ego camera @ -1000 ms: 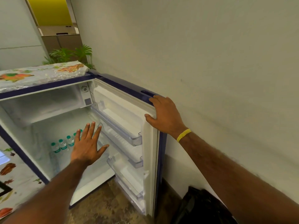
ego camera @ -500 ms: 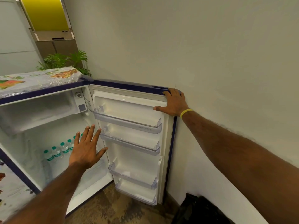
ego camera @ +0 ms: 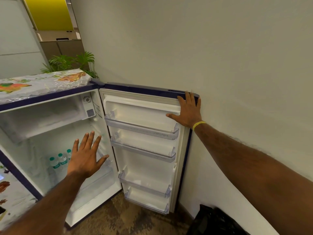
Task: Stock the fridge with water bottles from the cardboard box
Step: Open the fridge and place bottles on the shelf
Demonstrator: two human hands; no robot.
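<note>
A small blue fridge (ego camera: 50, 97) stands open, its white inside lit. Its door (ego camera: 145, 150) is swung wide against the wall, with several clear door shelves that hold nothing. My right hand (ego camera: 188, 111) rests flat on the door's top outer corner, fingers spread, a yellow band on the wrist. My left hand (ego camera: 86, 156) hovers open in front of the fridge's inside, holding nothing. Behind it, a row of small water bottles (ego camera: 59, 161) with green caps stands on the lower shelf, partly hidden by the hand. No cardboard box is in view.
A plastic floral cover (ego camera: 42, 83) lies on the fridge top. A potted plant (ego camera: 71, 62) stands behind the fridge. The pale wall (ego camera: 203, 48) runs close along the right. A black bag (ego camera: 215, 221) sits on the floor at the lower right. Patterned carpet (ego camera: 127, 217) covers the floor.
The fridge door has swung from half open to flat against the wall, with my right hand staying on its top corner. My left hand stays open before the fridge.
</note>
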